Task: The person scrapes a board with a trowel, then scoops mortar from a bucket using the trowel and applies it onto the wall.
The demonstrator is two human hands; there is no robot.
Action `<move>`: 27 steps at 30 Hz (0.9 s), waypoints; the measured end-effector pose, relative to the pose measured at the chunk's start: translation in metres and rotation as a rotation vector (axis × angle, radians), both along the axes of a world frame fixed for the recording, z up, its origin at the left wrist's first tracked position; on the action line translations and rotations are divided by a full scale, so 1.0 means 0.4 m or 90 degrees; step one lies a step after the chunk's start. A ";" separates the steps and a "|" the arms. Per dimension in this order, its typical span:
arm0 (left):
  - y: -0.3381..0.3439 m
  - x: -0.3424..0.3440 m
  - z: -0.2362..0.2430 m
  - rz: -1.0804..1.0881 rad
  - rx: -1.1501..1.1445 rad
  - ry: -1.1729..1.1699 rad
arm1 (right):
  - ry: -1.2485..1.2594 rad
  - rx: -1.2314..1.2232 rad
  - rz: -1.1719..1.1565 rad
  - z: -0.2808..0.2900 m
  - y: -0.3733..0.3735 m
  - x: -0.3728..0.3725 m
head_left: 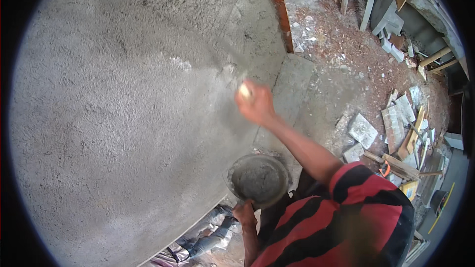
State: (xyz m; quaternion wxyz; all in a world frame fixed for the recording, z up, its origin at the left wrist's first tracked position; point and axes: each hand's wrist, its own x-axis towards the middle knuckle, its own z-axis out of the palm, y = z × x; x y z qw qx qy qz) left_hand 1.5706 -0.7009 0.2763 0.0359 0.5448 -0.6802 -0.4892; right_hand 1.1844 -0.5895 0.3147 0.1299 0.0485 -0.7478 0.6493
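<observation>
My right hand (256, 103) is closed around the pale handle (244, 90) of a trowel, close to a grey mortar-covered wall (123, 118). Motion smears the trowel's blade, so I cannot tell whether it touches the wall. Lower down, my left hand (245, 212) grips the near edge of a round dark pan (282, 194), its fingers partly hidden. Wet grey mortar (256, 180) lies in the pan, which is held beside the wall's lower part. The wall's surface is coarse toward the top and more even lower down.
A reddish-brown board (278, 10) stands along the wall's far edge. Broken blocks (362, 131) and wood scraps (408, 136) litter the floor to the right. Wooden props (370, 1) stand at the far right. Crumpled sacks (208, 240) lie by the wall's foot.
</observation>
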 end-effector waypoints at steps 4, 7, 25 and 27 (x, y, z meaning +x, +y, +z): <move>0.021 -0.087 -0.047 -0.053 -0.045 -0.052 | -0.146 0.368 0.486 -0.061 0.252 0.262; 0.017 -0.125 -0.101 -0.247 -0.156 -0.119 | -0.204 0.556 0.620 -0.133 0.356 0.383; 0.125 -0.342 -0.080 -0.202 0.160 0.101 | -0.670 -0.316 0.283 0.047 0.480 0.406; 0.108 -0.319 -0.054 -0.178 0.183 0.063 | -0.538 -0.518 0.210 0.068 0.487 0.351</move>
